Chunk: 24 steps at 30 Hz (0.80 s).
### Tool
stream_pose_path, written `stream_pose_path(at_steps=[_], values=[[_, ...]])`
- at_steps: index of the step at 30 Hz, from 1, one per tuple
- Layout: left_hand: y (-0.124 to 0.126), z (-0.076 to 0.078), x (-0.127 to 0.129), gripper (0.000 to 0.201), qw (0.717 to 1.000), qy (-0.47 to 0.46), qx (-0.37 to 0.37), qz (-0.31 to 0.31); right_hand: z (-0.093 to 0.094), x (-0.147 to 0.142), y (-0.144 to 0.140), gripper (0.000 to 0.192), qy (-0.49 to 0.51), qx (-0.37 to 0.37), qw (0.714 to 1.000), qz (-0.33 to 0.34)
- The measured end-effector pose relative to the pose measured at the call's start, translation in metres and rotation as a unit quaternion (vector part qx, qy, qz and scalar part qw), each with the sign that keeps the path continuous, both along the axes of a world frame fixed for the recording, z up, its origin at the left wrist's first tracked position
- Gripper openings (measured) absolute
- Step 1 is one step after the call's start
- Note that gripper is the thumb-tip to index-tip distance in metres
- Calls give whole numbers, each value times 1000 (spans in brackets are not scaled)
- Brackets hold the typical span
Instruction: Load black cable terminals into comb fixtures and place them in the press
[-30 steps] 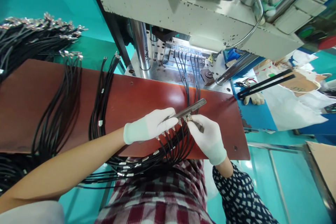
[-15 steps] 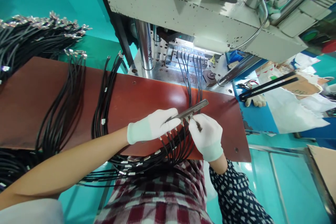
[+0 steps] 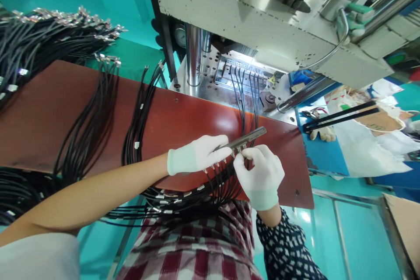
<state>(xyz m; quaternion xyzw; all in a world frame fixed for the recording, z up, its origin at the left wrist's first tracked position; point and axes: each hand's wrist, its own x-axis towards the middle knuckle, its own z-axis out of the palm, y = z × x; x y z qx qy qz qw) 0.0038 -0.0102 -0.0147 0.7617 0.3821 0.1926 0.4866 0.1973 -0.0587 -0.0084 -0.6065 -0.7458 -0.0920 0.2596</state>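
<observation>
My left hand (image 3: 210,154), in a white glove, is closed round one end of a dark metal bar (image 3: 254,135), thumb on its near side. Several black cables (image 3: 218,183) with small metal end connectors hang from the bar's lower edge toward my lap. My right hand (image 3: 260,175), also gloved, pinches a cable by its connector close to the middle of the bar; its fingertips partly hide that connector. Beyond the bar, other black cables (image 3: 241,100) run into a metal fixture (image 3: 226,72) on the press bed.
A white press head (image 3: 229,17) overhangs the fixture, between steel columns (image 3: 194,57). Cable bundles (image 3: 95,118) lie across the brown board (image 3: 183,118) at left, with a large cable pile (image 3: 49,35) behind. Pliers (image 3: 315,113) and a glove (image 3: 323,133) lie at right.
The view has shifted slightly, so the scene sits further right. My right hand has turned a little, its fingers bunched at the connector. My left hand keeps its hold on the bar.
</observation>
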Motion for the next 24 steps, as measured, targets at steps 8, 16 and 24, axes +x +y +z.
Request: stream_pose_path(at_steps=[8, 16, 24], values=[[1, -1, 0, 39, 1000, -18, 5, 5, 4, 0, -3, 13, 15, -19, 1000, 0], [1, 0, -1, 40, 999, -33, -15, 18, 7, -5, -11, 9, -41, -28, 998, 25], [2, -1, -1, 39, 998, -46, -44, 24, 7, -10, -10, 7, -26, -18, 999, 17]])
